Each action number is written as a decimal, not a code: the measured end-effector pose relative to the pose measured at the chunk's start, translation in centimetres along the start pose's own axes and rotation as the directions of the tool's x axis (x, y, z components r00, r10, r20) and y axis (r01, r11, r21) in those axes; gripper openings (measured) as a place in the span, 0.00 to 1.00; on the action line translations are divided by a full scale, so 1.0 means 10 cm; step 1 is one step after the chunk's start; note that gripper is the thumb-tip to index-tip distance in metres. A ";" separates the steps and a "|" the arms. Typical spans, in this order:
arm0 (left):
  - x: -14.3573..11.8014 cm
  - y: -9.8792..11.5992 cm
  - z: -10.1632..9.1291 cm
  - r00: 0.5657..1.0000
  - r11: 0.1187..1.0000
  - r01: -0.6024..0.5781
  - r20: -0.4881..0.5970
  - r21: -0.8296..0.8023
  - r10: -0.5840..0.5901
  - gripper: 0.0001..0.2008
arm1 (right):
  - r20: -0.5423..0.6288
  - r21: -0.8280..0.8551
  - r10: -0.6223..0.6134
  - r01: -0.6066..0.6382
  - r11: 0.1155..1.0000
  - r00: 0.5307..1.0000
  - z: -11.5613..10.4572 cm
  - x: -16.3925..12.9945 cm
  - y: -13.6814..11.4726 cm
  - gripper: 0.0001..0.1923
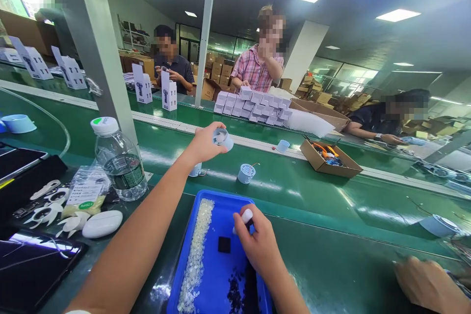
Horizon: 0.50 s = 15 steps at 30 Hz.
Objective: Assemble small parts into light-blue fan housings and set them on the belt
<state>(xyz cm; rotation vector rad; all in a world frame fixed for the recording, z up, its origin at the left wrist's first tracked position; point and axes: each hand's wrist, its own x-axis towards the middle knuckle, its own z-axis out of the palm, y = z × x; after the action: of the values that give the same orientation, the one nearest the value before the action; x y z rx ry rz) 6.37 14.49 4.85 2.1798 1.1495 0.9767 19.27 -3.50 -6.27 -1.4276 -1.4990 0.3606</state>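
My left hand [204, 143] reaches out over the green conveyor belt [331, 191] and grips a small light-blue round part [222, 138]. Two similar light-blue parts stand on the belt: one [246, 173] just right of that hand, another [195, 170] partly hidden under it. My right hand [257, 243] hovers over a blue tray [215, 255] and pinches a small white piece [246, 216] in its fingertips. The tray holds a strip of tiny clear beads [196, 250], a black square [224, 244] and a heap of small dark bits [235, 294].
A water bottle [118, 159], white fan blades [47, 208] and a white case [102, 223] lie at left. An open cardboard box [326, 157] of tools sits on the belt. White boxes [253, 105] are stacked beyond. Three people work opposite; another person's hand [429, 282] is at lower right.
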 end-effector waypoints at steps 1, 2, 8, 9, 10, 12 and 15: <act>0.00 0.00 0.01 1.000 1.000 -0.001 0.001 -0.005 0.001 0.28 | -0.013 -0.005 -0.001 0.001 1.000 1.000 -0.02 0.00 0.00 0.12; 0.01 -0.01 0.01 1.000 1.000 0.001 0.002 -0.011 -0.001 0.28 | -0.037 0.002 -0.002 0.002 1.000 0.999 -0.04 0.00 -0.01 0.12; 0.01 0.00 0.02 1.000 0.999 0.007 -0.003 -0.041 -0.007 0.28 | -0.047 0.068 -0.026 0.030 0.997 0.999 -0.08 -0.06 0.00 0.16; 0.01 0.00 0.02 1.000 0.999 0.008 -0.003 -0.053 -0.008 0.28 | -0.030 0.059 -0.040 0.041 0.997 0.999 -0.07 -0.07 0.00 0.15; 0.01 0.01 0.01 1.000 0.998 0.010 -0.004 -0.068 -0.010 0.28 | -0.017 0.049 -0.052 0.053 0.997 0.999 -0.05 -0.07 0.00 0.15; 0.00 0.02 0.00 1.000 0.995 0.016 -0.012 -0.102 -0.017 0.28 | -0.006 0.038 -0.065 0.065 0.997 0.998 -0.02 -0.08 0.01 0.15; 0.01 0.02 0.01 0.999 0.988 0.027 -0.041 -0.155 -0.034 0.27 | -0.001 0.043 -0.059 0.059 0.997 0.998 0.00 -0.08 0.00 0.14</act>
<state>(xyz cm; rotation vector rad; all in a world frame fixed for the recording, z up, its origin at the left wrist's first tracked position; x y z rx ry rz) 6.57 14.42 4.98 2.0226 1.0859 1.0674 19.11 -4.22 -6.63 -1.3469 -1.5215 0.3543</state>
